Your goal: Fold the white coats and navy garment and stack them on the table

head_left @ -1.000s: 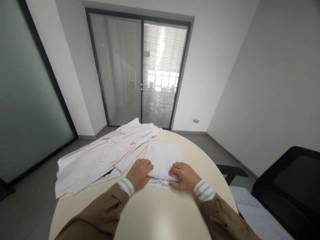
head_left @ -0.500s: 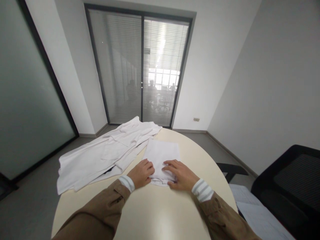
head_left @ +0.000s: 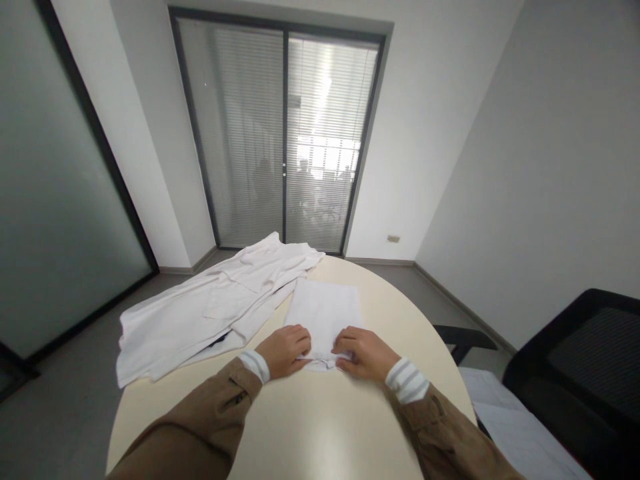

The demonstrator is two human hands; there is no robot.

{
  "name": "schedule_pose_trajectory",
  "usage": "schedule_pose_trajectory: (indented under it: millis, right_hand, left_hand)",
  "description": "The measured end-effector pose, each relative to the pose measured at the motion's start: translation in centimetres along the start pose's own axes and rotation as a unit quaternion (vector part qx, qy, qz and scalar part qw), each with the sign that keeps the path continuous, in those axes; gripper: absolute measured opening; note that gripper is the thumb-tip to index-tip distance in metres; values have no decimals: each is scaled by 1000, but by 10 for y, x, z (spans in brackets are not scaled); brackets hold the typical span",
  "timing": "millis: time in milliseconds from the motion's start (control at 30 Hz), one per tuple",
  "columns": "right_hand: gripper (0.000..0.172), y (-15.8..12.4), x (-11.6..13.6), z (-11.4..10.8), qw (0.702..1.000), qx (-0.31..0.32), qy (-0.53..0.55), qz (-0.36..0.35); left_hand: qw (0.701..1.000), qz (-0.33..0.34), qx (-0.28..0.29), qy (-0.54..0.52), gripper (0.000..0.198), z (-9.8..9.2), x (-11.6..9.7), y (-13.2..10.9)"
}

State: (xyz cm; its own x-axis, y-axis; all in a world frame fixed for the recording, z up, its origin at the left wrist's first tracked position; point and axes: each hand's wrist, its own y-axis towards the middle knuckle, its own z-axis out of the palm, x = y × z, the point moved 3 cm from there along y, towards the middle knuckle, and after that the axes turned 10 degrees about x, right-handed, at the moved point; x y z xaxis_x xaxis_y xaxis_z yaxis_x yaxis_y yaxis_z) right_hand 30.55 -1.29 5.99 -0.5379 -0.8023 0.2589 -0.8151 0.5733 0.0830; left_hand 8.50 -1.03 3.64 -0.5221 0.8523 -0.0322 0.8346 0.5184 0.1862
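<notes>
A folded white garment (head_left: 327, 310) lies flat on the table in front of me, its near edge layered and slightly rumpled. My left hand (head_left: 286, 350) grips its near left corner, fingers curled over the top and thumb at the edge. At the near right corner, my right hand (head_left: 365, 352) pinches the cloth with bent fingers. What kind of garment it is does not show in its folded state. Left of it, a loose pile of white clothes (head_left: 200, 320) spreads over the table's edge, with a small dark patch showing between layers.
The round cream table (head_left: 320, 420) reaches from me toward a glass door with blinds (head_left: 285, 133). At the right stands a black mesh chair (head_left: 580, 373), with pale cloth (head_left: 510, 413) on its seat. Walls close in on both sides.
My right hand's fingers have drawn in from lying spread on the cloth to pinching its near right corner. My left hand has shifted slightly nearer along the near edge.
</notes>
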Motion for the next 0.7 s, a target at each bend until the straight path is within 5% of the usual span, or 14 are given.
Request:
schedule_pose_trajectory:
  millis: [233, 500, 700]
  right_hand:
    - [6, -2, -2, 0, 993, -74, 90, -8]
    - [23, 0, 1, 8, 992, 25, 115, 53]
    - [24, 1, 4, 2, 986, 54, 150, 56]
  left_hand:
    - [999, -34, 8, -9, 25, -3, -1, 0]
    - [1000, -8, 25, 10, 14, -6, -3, -1]
    - [998, -48, 5, -26, 26, -12, -9, 3]
